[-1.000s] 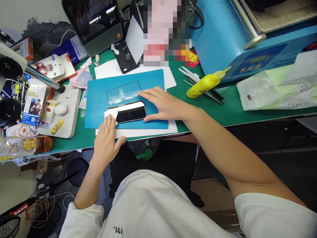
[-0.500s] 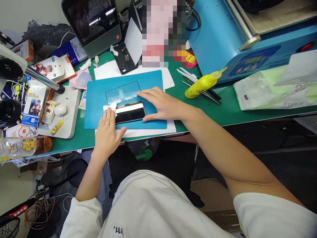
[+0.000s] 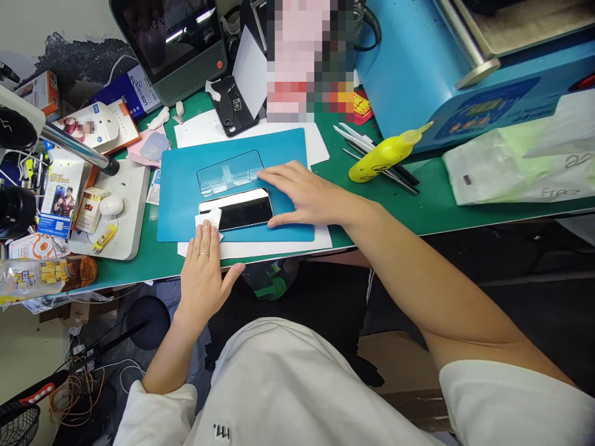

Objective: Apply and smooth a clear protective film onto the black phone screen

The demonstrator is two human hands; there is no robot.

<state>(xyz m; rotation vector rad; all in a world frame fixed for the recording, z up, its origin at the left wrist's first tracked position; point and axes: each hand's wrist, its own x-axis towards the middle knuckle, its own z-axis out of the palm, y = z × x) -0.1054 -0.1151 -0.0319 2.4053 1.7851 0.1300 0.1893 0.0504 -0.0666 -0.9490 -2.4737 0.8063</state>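
A: How do the hands stand on your feed?

B: From my end, the left hand [image 3: 202, 272] lies flat, fingers straight on a white cloth [image 3: 207, 220] at the phone's left end; it isn't curled round anything. The right hand [image 3: 309, 195] is spread wide, thumb by the phone's lower right corner, forefinger at the right end of a clear sheet [image 3: 223, 176] with a dark rim. I can't tell how hard either presses

A: And where do I find the phone [image 3: 246, 210]?

B: Just left of the frame's middle, flat on the blue mat [image 3: 176, 179], with the clear sheet just above it

A: What worries you from here?

B: Mainly fingertips: a dragging forefinger could smear or shift the sheet. Lint from the cloth could leave specks on the screen, and with no firm stop from the thumb, a hard rub might slide the phone along the mat

A: Any writing I can log?

B: I read "Free" on the bag [image 3: 502, 173] at the right edge, and what looks like an "m" with a dot on the shirt [image 3: 279, 384] at the bottom. The lettering on the yellow bottle [image 3: 383, 158], right of centre, is too small for me to make out
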